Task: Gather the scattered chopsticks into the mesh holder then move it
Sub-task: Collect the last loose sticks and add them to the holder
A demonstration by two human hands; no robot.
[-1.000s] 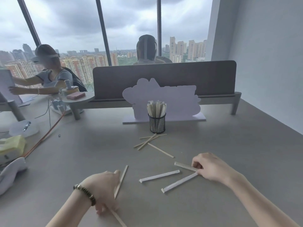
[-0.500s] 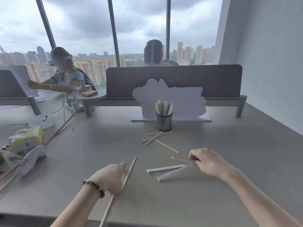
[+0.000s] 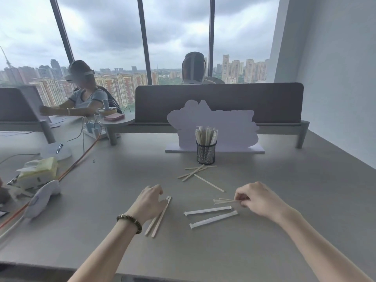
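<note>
Right hand (image 3: 258, 198): fingertips pinch bare chopstick pair (image 3: 225, 201) near its end. Left hand (image 3: 149, 202): fingers curled beside second bare pair (image 3: 159, 217), touching (grip unclear). Two wrapped pairs (image 3: 209, 215) between hands. Loose sticks (image 3: 196, 173) just before mesh holder (image 3: 206, 154), upright, part-filled, mid-desk (image 3: 284, 200).

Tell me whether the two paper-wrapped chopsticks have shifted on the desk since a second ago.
Yes. The nearer wrapped chopstick no longer reaches the right hand; the other wrapped one lies much as before, judged against the mesh holder.

Mesh holder (image 3: 206, 154) stands behind loose chopsticks (image 3: 192, 173) on the table (image 3: 284, 200).
</note>
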